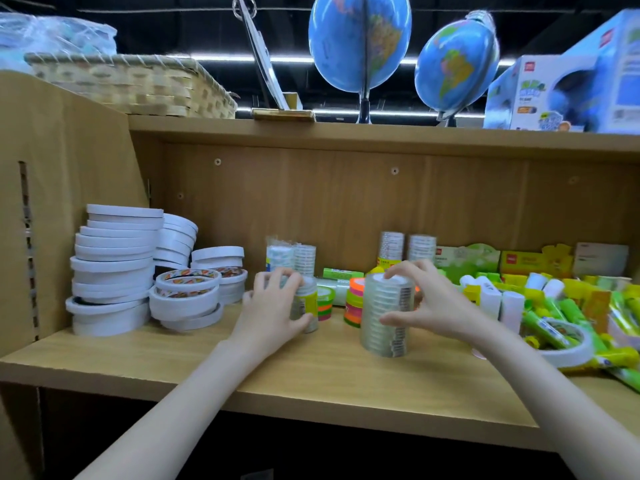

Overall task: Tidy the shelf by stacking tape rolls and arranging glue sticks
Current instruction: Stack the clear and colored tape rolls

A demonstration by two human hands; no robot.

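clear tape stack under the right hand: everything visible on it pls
The clear tape stack is a tall cylinder of thin transparent rolls, apparently shrink-wrapped, with a barcode label strip down its right side. It stands upright, tilted slightly, near the front of the wooden shelf. The right hand holds it in a curled grip, fingertips on the top rim, thumb against the side. Neon tape rolls sit just behind it; whether they touch is unclear.

On the wooden shelf board [173, 362], white tape-roll stacks [114, 271] stand left, wrapped clear-tape columns [388, 317] centre, green-and-white glue sticks [561, 313] piled right.
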